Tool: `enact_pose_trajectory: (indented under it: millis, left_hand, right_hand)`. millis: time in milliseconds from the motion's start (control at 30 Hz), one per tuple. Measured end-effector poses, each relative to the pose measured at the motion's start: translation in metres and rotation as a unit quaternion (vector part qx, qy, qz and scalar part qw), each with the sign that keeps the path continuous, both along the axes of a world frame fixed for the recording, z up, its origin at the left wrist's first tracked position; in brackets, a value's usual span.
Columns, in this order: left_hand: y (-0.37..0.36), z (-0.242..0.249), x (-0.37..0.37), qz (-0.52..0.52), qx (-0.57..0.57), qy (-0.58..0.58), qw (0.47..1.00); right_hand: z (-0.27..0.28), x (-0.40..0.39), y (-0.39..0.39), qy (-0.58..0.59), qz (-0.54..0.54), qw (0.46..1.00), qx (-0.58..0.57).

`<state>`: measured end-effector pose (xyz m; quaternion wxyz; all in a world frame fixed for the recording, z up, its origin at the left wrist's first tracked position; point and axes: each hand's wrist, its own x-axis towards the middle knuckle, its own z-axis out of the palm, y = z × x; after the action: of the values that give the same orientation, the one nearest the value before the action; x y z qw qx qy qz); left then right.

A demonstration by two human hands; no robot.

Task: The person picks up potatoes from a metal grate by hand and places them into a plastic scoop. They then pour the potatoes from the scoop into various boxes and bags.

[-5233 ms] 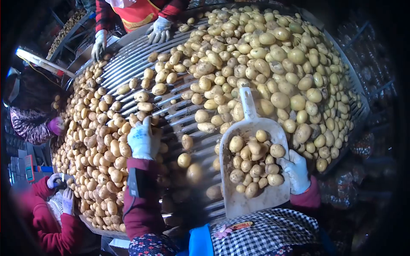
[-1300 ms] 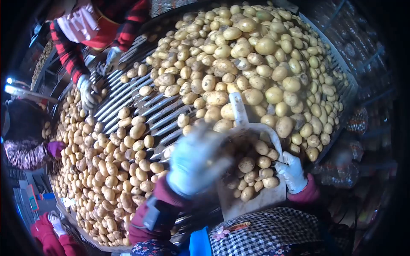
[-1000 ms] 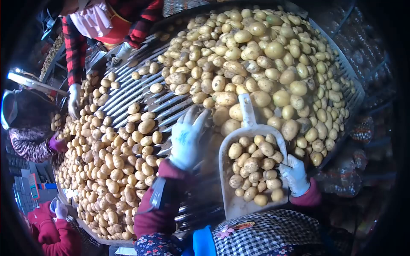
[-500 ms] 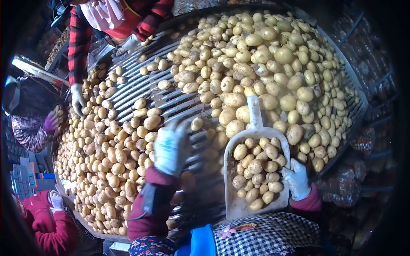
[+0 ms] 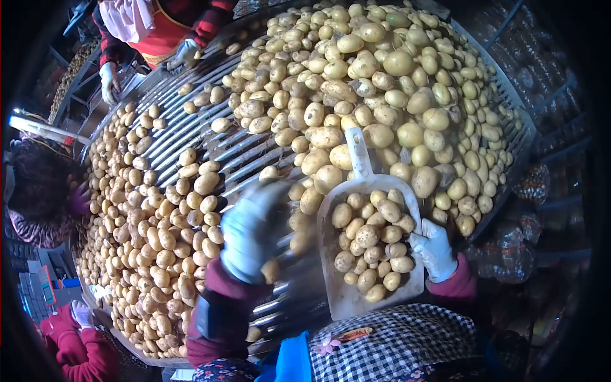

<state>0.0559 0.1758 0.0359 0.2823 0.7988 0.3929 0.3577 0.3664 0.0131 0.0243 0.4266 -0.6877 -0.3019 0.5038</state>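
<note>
A white plastic scoop (image 5: 404,296) filled with small potatoes lies near my body, its handle pointing away from me. My right hand (image 5: 434,250), in a white glove, grips the scoop's right edge. Over the slatted metal surface, left of the scoop, is my left hand (image 5: 254,226) in a white glove, smeared by motion; its fingers cannot be made out. Loose potatoes lie beside it. A large heap of potatoes (image 5: 398,99) rises behind the scoop, and another spread of potatoes (image 5: 153,248) covers the left side.
Across the slatted table (image 5: 238,153), a person in a red checked sleeve has gloved hands (image 5: 109,83) at its edge. Another person (image 5: 48,191) leans in at the left. A third person's red sleeve (image 5: 86,353) is at the lower left. Filled bags stand at the right.
The view has shifted slightly. My left hand is still moving over the slats, while my right hand stays on the scoop. The person across has drawn one hand back from the potatoes.
</note>
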Motion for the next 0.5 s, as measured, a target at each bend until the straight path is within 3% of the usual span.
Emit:
enact_pose_trajectory:
  millis: [33, 100, 167, 233, 300, 367, 433, 467, 500]
  left_hand:
    - [-0.010, 0.016, 0.015, -0.052, 0.044, 0.007, 0.998]
    - [-0.020, 0.041, 0.031, -0.190, -0.022, -0.004, 0.981]
    - [-0.008, 0.031, 0.031, -0.106, 0.053, -0.062, 0.991]
    - [0.014, -0.004, 0.020, 0.025, 0.032, 0.001, 0.999]
    - [0.032, -0.037, 0.011, 0.004, -0.038, 0.142, 0.989]
    - [0.036, -0.059, 0.018, -0.044, 0.000, 0.225, 0.973]
    - [0.045, -0.064, 0.022, -0.057, 0.023, 0.232, 0.971]
    - [0.048, -0.062, 0.022, -0.063, -0.006, 0.241, 0.969]
    - [0.050, -0.059, 0.020, -0.065, -0.034, 0.250, 0.966]
  right_hand:
    - [0.001, -0.001, 0.000, -0.002, 0.000, 1.000, 0.000]
    - [0.003, 0.001, 0.000, 0.019, 0.002, 1.000, -0.019]
    - [-0.010, 0.003, -0.001, 0.037, 0.001, 0.999, 0.037]
    - [-0.003, 0.003, -0.002, -0.029, 0.038, 0.998, 0.045]
    - [0.003, 0.000, -0.002, -0.034, 0.036, 0.998, 0.047]
    - [-0.009, 0.010, -0.006, -0.043, 0.043, 0.997, 0.049]
    - [-0.034, 0.028, -0.015, -0.159, 0.111, 0.977, 0.093]
    - [-0.030, 0.020, -0.017, -0.152, 0.068, 0.977, 0.130]
    - [-0.028, 0.018, -0.016, -0.101, 0.018, 0.994, 0.029]
